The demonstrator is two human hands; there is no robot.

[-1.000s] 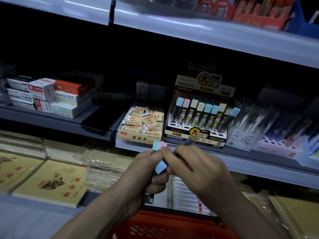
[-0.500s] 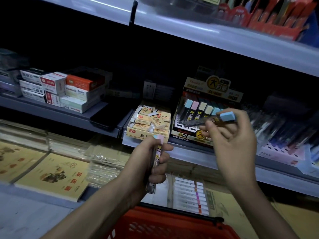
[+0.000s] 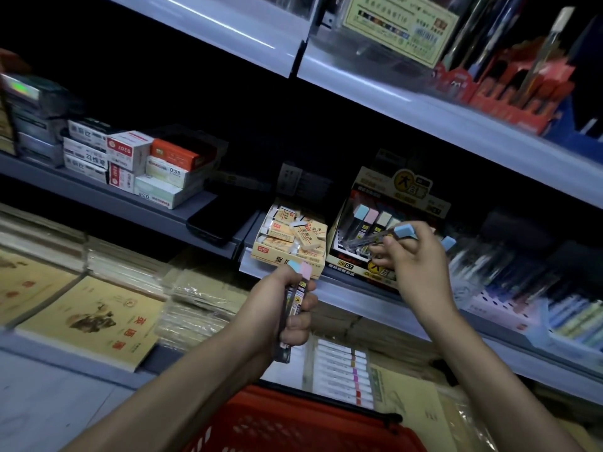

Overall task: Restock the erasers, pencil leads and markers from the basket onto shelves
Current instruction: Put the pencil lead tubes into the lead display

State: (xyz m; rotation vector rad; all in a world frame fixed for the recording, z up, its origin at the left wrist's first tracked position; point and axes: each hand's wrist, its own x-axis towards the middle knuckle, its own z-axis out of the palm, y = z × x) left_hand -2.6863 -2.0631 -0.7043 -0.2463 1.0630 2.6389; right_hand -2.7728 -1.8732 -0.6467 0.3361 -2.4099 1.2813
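Two hands are engaged. The right hand (image 3: 414, 259) pinches one blue-capped clear pencil-lead tube (image 3: 403, 230), tilted almost flat over the black-and-yellow cardboard lead display box (image 3: 355, 262) at the front edge of the grey metal shelf (image 3: 359, 296). The left hand (image 3: 287, 318) grips a bundle of blue- and pink-capped lead tubes (image 3: 300, 270) upright below that edge, above the red plastic basket (image 3: 293, 401). Risk: at this tilt the tube may miss its slot and dislodge neighbouring tubes.

- I see a red basket (image 3: 293, 425) with gridded holes.
- The lead tubes (image 3: 298, 298) in the left hand (image 3: 274, 318) have blue and pink caps.
- The eraser box (image 3: 277, 252) is cream, the display box (image 3: 346, 261) black and yellow.
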